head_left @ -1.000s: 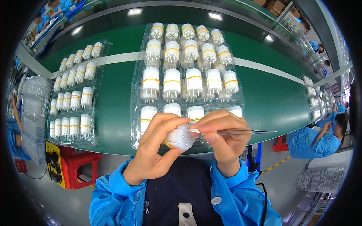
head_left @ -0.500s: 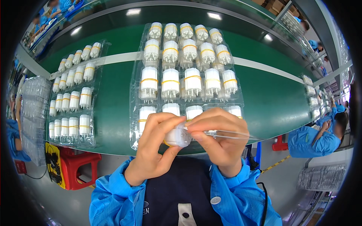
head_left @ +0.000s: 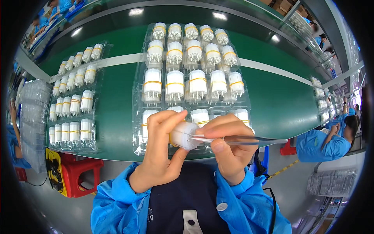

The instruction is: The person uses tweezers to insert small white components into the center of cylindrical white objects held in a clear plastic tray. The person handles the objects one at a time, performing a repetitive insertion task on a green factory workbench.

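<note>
My left hand (head_left: 156,150) is closed round a white cylinder (head_left: 182,134) with a yellow band, held tilted with one end toward my right hand. My right hand (head_left: 232,150) pinches metal tweezers (head_left: 253,140), whose tips are at that end of the cylinder. Whether the tips grip anything is too small to tell. Just beyond my hands lies a clear plastic tray (head_left: 138,134) with rows of similar white cylinders (head_left: 175,84), pins pointing toward me and yellow or orange bands round them. My hands hide part of its nearest row.
Another clear tray (head_left: 91,147) of white cylinders lies at the left on the green tabletop (head_left: 117,117). Stacked empty trays (head_left: 35,124) stand at far left, above a red stool (head_left: 82,177). A co-worker in blue (head_left: 325,144) sits at the right.
My right hand has shifted slightly, and the tweezers now reach further right and show broader. The cylinder has turned a little in my left hand, showing more of its white side.
</note>
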### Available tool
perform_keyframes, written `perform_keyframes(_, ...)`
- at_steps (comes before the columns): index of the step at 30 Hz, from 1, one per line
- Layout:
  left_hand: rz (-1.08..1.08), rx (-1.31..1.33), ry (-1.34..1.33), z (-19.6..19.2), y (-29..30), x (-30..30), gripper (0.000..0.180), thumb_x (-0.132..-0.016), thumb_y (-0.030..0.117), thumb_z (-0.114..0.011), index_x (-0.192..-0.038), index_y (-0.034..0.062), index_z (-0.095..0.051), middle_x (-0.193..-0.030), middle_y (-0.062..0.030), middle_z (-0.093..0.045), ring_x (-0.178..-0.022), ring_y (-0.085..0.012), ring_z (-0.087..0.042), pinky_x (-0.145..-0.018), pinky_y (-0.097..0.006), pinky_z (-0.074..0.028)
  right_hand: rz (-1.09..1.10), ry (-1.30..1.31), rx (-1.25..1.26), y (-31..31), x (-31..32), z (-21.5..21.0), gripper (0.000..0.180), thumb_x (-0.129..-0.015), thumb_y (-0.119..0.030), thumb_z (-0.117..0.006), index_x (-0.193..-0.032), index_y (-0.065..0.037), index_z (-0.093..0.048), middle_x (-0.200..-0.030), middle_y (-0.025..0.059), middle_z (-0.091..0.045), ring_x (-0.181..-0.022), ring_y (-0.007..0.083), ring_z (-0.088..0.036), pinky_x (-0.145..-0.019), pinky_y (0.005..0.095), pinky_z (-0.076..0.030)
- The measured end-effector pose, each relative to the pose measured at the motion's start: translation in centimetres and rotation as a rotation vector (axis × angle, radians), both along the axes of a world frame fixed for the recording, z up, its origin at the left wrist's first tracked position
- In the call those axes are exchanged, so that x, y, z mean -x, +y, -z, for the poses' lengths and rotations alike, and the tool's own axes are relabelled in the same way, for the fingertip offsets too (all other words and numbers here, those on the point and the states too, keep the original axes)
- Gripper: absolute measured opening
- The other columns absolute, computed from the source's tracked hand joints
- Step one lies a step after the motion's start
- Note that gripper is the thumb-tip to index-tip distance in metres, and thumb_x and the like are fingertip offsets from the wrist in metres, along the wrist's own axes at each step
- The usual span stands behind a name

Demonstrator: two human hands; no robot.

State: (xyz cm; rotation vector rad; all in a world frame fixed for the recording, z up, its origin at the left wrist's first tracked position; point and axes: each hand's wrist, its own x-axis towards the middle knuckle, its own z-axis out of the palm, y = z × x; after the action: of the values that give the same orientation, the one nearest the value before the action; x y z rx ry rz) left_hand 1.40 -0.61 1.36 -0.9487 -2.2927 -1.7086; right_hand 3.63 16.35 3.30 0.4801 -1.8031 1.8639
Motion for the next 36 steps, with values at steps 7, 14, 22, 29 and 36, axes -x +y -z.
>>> perform_keyframes(7, -0.030, -0.093, 0.111, 0.7, 0.7, 0.2, 0.062, -0.069, -0.013, -0.067, -0.128, -0.0008, -0.051, -0.119, -0.0194, -0.044, -0.107, -0.0324, -0.049, -0.090, -0.038, -0.044, 0.017, 0.071, 0.027, 0.0, 0.1, 0.3, 0.012, -0.080, 0.001, -0.068, -0.092, 0.004, -0.068, -0.088, 0.0172, -0.070, -0.078, 0.0234, -0.067, -0.068, 0.0310, -0.052)
perform_keyframes(14, -0.064, -0.068, 0.159, 0.7, 0.8, 0.4, 0.062, -0.069, -0.013, -0.067, -0.128, -0.0006, -0.051, -0.118, -0.0195, -0.045, -0.106, -0.0320, -0.049, -0.089, -0.038, -0.045, 0.008, 0.029, -0.036, 0.1, 0.3, 0.2, 0.013, -0.080, 0.000, -0.069, -0.093, 0.004, -0.068, -0.087, 0.0161, -0.070, -0.078, 0.0231, -0.067, -0.068, 0.0304, -0.053)
perform_keyframes(22, -0.070, -0.036, 0.174, 0.7, 0.7, 0.4, 0.060, -0.072, -0.013, -0.065, -0.129, -0.0006, -0.050, -0.119, -0.0187, -0.043, -0.106, -0.0298, -0.049, -0.088, -0.036, -0.045, -0.032, 0.047, -0.050, 0.2, 0.7, 0.4, 0.012, -0.082, -0.001, -0.069, -0.093, 0.004, -0.068, -0.089, 0.0164, -0.069, -0.078, 0.0224, -0.067, -0.068, 0.0299, -0.052)
perform_keyframes(29, -0.092, 0.022, 0.193, 0.4, 0.7, 0.3, 0.062, -0.070, -0.014, -0.064, -0.130, -0.0008, -0.051, -0.119, -0.0185, -0.042, -0.103, -0.0289, -0.051, -0.083, -0.035, -0.047, -0.023, 0.014, 0.018, 0.0, 0.6, 0.8, 0.011, -0.083, 0.001, -0.068, -0.093, 0.004, -0.067, -0.089, 0.0171, -0.069, -0.079, 0.0211, -0.065, -0.070, 0.0293, -0.051)
perform_keyframes(36, -0.081, 0.017, 0.191, 0.1, 0.5, 0.4, 0.069, -0.065, -0.018, -0.062, -0.131, -0.0007, -0.053, -0.119, -0.0186, -0.042, -0.102, -0.0302, -0.052, -0.081, -0.036, -0.049, -0.053, 0.010, 0.136, -0.2, 0.6, 1.3, 0.010, -0.084, 0.000, -0.066, -0.093, 0.004, -0.067, -0.091, 0.0165, -0.068, -0.081, 0.0198, -0.064, -0.072, 0.0296, -0.051)
